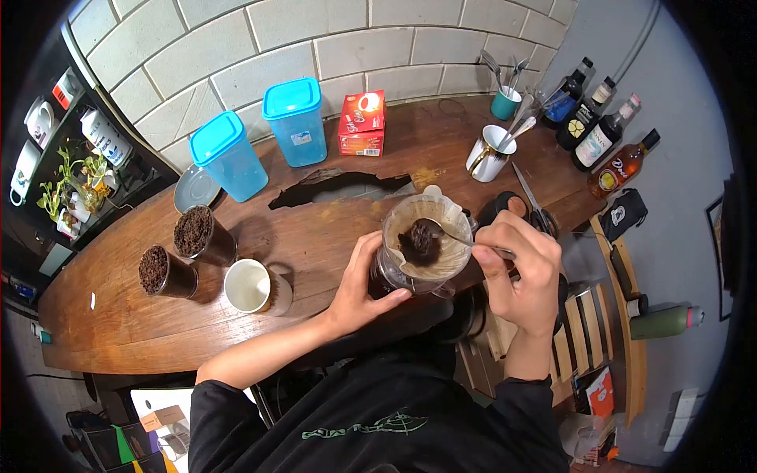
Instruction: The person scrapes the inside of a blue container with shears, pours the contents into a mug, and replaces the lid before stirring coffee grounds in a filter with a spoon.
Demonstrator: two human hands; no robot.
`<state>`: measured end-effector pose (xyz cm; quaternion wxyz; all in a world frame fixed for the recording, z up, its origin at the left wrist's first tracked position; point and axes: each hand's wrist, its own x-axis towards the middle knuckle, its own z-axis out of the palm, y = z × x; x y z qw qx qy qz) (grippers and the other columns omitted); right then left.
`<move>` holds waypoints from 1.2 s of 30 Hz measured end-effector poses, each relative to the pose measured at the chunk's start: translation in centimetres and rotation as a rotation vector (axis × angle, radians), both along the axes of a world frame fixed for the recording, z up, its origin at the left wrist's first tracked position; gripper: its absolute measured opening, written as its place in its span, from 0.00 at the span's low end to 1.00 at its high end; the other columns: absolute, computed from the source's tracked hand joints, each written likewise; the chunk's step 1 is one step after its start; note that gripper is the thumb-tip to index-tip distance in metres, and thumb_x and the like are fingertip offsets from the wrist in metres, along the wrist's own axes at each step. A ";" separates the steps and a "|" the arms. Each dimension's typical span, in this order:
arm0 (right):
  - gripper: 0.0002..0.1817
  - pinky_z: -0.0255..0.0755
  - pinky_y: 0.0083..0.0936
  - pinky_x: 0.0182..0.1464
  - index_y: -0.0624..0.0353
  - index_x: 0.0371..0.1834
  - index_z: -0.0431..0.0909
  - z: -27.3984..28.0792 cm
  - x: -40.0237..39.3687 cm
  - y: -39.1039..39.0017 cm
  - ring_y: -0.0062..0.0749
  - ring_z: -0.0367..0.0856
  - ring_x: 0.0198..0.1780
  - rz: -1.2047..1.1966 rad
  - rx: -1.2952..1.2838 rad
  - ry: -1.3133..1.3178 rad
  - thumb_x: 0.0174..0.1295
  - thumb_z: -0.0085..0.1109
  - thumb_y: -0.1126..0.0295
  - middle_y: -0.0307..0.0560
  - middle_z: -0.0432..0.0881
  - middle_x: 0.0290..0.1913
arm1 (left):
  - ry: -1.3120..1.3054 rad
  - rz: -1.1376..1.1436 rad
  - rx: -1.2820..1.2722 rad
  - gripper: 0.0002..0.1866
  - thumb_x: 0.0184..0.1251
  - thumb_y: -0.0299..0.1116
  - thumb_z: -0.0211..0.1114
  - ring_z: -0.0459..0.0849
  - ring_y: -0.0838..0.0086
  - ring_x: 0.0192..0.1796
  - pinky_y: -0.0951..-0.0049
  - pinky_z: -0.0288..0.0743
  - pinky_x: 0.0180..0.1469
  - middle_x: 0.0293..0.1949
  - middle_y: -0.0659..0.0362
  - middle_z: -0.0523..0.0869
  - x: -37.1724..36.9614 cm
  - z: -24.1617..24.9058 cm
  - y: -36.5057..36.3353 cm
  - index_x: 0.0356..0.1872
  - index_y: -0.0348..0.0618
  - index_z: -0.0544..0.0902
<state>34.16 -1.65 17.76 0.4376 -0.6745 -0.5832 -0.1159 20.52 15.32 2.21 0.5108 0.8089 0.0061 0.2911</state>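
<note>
A coffee dripper lined with a paper filter (451, 225) holds dark wet grounds (419, 246) and rests on a glass server near the table's front edge. My left hand (356, 284) is wrapped around the left side of the server and dripper. Pinched in my right hand (520, 268) is the handle of a metal spoon (461, 237), its bowl in the grounds inside the filter. To the left are a white cup (247, 286) and two glasses full of dark grounds, one glass (167, 272) in front of the other glass (206, 236).
Two blue-lidded containers (295, 122) (230, 158), a red box (363, 124) and a hole (343, 188) lie behind. Right are a white mug (490, 158), scissors (536, 201) and several bottles (598, 142). A grey plate (196, 189) is back left.
</note>
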 end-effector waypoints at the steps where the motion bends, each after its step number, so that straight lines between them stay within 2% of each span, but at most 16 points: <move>1: 0.08 0.68 0.29 0.23 0.64 0.30 0.78 0.0 0.0 -0.1 0.38 0.77 0.21 0.009 -0.019 -0.042 0.59 0.67 0.74 0.46 0.77 0.27 | -0.003 -0.001 -0.001 0.45 0.53 0.37 0.79 0.68 0.50 0.68 0.57 0.62 0.71 0.64 0.43 0.68 0.0 0.0 0.0 0.69 0.36 0.62; 12: 0.07 0.69 0.30 0.24 0.64 0.30 0.77 0.0 0.2 0.1 0.42 0.78 0.21 0.060 -0.096 -0.006 0.60 0.66 0.75 0.48 0.77 0.26 | -0.013 -0.002 -0.025 0.45 0.52 0.37 0.79 0.68 0.50 0.68 0.56 0.62 0.71 0.65 0.43 0.68 0.1 -0.1 -0.1 0.69 0.36 0.63; 19: 0.04 0.68 0.28 0.23 0.64 0.30 0.76 0.6 -0.4 0.2 0.37 0.78 0.21 -0.011 0.049 -0.023 0.61 0.62 0.78 0.46 0.77 0.25 | -0.019 0.011 -0.002 0.45 0.52 0.36 0.79 0.68 0.50 0.68 0.56 0.62 0.71 0.64 0.43 0.68 0.1 -0.1 -0.1 0.69 0.36 0.63; 27: 0.06 0.70 0.31 0.23 0.64 0.31 0.75 -0.1 -0.7 1.4 0.42 0.79 0.21 -0.055 -0.047 -0.047 0.63 0.61 0.76 0.49 0.77 0.25 | -0.021 0.011 -0.002 0.45 0.53 0.36 0.78 0.68 0.50 0.68 0.57 0.62 0.70 0.64 0.43 0.68 0.0 -0.2 -0.1 0.69 0.36 0.62; 32: 0.07 0.65 0.27 0.22 0.65 0.29 0.74 0.6 -0.7 1.0 0.34 0.75 0.19 -0.146 -0.026 -0.020 0.66 0.59 0.77 0.46 0.76 0.24 | -0.006 0.005 0.008 0.45 0.53 0.37 0.78 0.68 0.50 0.68 0.57 0.62 0.70 0.64 0.43 0.68 0.0 0.0 0.0 0.69 0.35 0.62; 36: 0.07 0.66 0.27 0.22 0.65 0.30 0.74 0.7 -1.0 1.2 0.34 0.76 0.20 -0.126 0.034 -0.016 0.66 0.59 0.77 0.45 0.76 0.24 | -0.016 0.009 0.022 0.45 0.53 0.38 0.78 0.68 0.50 0.68 0.57 0.62 0.70 0.64 0.43 0.68 0.1 -0.2 0.0 0.69 0.35 0.62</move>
